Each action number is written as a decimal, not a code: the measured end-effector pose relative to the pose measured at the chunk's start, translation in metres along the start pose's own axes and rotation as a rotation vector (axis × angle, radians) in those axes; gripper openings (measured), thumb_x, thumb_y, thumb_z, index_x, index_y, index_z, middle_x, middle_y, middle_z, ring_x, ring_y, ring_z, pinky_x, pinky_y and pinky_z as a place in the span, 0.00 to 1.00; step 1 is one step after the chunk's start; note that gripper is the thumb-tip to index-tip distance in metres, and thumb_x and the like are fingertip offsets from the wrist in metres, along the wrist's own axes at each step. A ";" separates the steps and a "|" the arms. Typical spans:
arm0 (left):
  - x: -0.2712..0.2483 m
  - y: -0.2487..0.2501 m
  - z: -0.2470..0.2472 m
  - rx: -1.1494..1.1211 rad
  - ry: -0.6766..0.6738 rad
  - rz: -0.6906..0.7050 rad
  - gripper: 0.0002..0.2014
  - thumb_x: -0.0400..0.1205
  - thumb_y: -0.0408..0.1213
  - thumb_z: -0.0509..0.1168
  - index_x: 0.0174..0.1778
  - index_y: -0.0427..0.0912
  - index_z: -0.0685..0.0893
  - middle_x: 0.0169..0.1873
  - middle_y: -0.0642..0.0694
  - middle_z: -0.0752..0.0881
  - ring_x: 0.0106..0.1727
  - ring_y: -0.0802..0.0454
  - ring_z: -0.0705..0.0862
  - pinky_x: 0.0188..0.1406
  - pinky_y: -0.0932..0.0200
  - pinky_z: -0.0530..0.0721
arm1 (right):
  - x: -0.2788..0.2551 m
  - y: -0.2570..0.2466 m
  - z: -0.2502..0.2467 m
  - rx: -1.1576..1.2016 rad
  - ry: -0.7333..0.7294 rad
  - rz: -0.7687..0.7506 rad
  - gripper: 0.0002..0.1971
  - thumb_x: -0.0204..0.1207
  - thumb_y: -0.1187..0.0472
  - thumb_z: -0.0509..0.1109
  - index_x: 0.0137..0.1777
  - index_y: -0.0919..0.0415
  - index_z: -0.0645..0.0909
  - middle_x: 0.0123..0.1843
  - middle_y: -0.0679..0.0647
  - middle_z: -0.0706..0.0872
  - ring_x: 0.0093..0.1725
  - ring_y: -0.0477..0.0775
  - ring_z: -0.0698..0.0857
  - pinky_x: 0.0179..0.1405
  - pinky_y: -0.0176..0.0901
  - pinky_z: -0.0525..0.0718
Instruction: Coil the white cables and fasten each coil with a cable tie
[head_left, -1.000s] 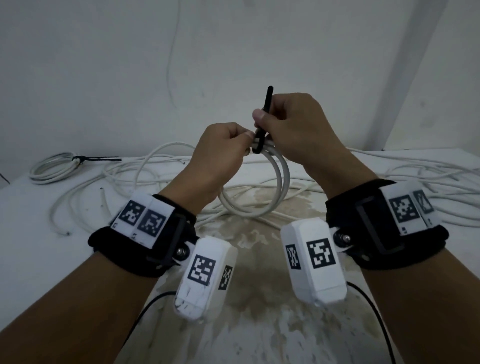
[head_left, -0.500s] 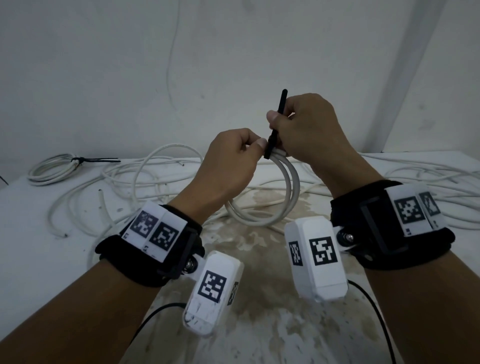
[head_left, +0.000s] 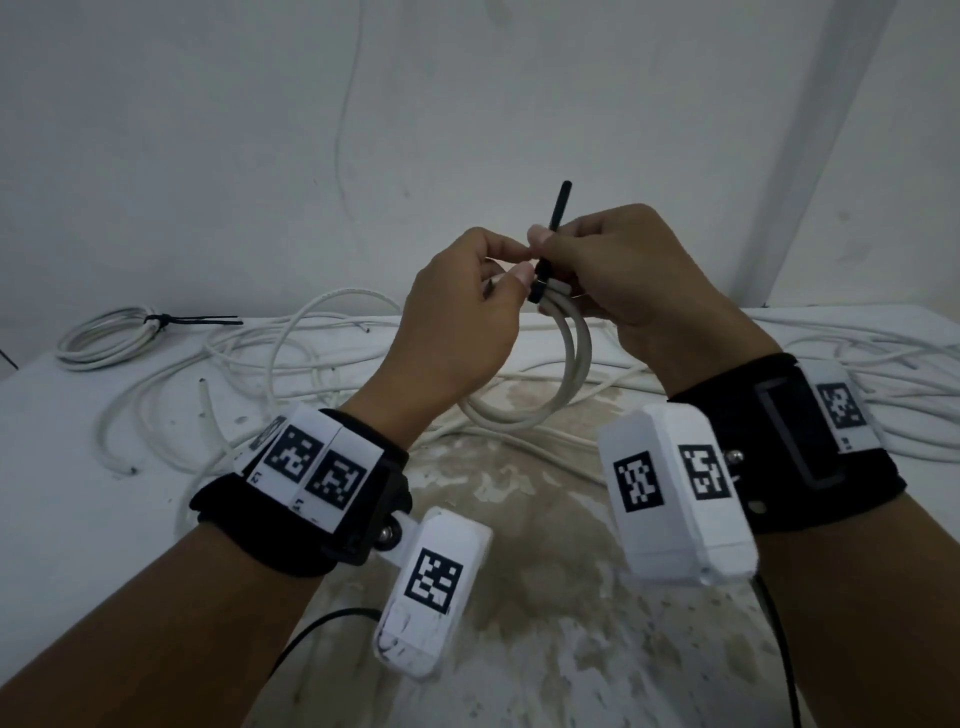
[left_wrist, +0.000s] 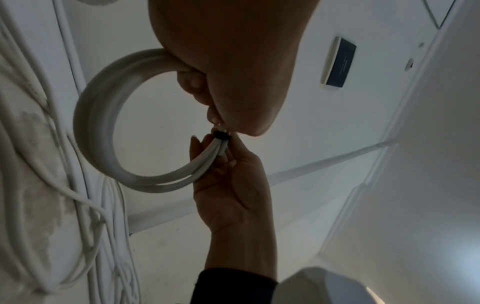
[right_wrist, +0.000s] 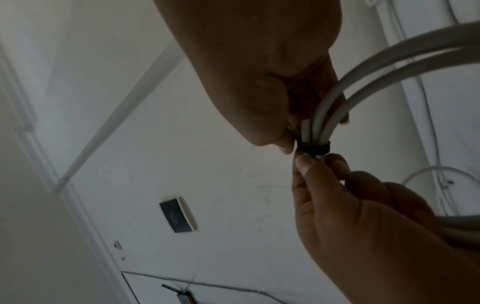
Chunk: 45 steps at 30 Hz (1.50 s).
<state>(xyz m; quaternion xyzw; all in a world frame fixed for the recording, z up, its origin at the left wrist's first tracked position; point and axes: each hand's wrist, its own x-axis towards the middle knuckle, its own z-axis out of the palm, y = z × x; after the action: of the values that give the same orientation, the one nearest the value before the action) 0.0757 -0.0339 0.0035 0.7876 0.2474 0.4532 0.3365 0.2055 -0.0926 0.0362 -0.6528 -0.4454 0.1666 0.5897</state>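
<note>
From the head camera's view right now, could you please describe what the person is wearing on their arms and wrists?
Both forearms are bare. Each wrist carries a wide black strap with white square-patterned marker tags on top: left wrist strap, right wrist strap. A white boxy camera housing, also tagged, hangs on a small metal joint from each: left housing, right housing. A thin black cable trails from each housing.

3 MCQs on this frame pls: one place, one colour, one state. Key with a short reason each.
1. Where is the already tied coil?
A. far left of the table
B. in the right hand
C. on the floor

2. Colour of the cable tie being fitted?
A. white
B. black
C. red

3. The small cable coil is
A. flat on the table
B. held up by both hands
C. hanging from the wall

Key: A, it lies at the table's far-left edge; B, a black strap crosses the white strands; B, left hand and right hand pinch it at the tie.
</note>
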 end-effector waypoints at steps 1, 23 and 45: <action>0.001 0.000 -0.001 -0.007 0.007 -0.031 0.04 0.86 0.41 0.65 0.53 0.49 0.84 0.43 0.53 0.89 0.49 0.56 0.87 0.53 0.54 0.85 | -0.001 0.000 -0.001 0.007 -0.021 -0.012 0.13 0.78 0.61 0.75 0.46 0.75 0.87 0.34 0.62 0.90 0.35 0.60 0.92 0.47 0.59 0.92; -0.002 0.001 0.000 -0.067 -0.121 -0.141 0.12 0.86 0.36 0.62 0.46 0.43 0.92 0.27 0.53 0.81 0.28 0.59 0.74 0.32 0.64 0.73 | 0.007 0.014 0.011 -0.377 0.111 -0.175 0.16 0.78 0.55 0.73 0.34 0.66 0.84 0.26 0.49 0.79 0.29 0.48 0.77 0.36 0.43 0.77; -0.009 -0.013 0.018 -0.085 -0.156 -0.316 0.12 0.86 0.35 0.62 0.40 0.44 0.89 0.31 0.45 0.78 0.15 0.63 0.67 0.15 0.69 0.63 | 0.006 0.027 0.005 -0.329 -0.065 0.004 0.14 0.80 0.59 0.72 0.47 0.74 0.83 0.42 0.65 0.90 0.37 0.62 0.92 0.35 0.51 0.92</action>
<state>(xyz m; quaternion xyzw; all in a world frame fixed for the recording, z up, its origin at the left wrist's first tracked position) 0.0863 -0.0370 -0.0180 0.7566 0.3218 0.3424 0.4547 0.2155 -0.0822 0.0124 -0.7356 -0.4843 0.1137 0.4598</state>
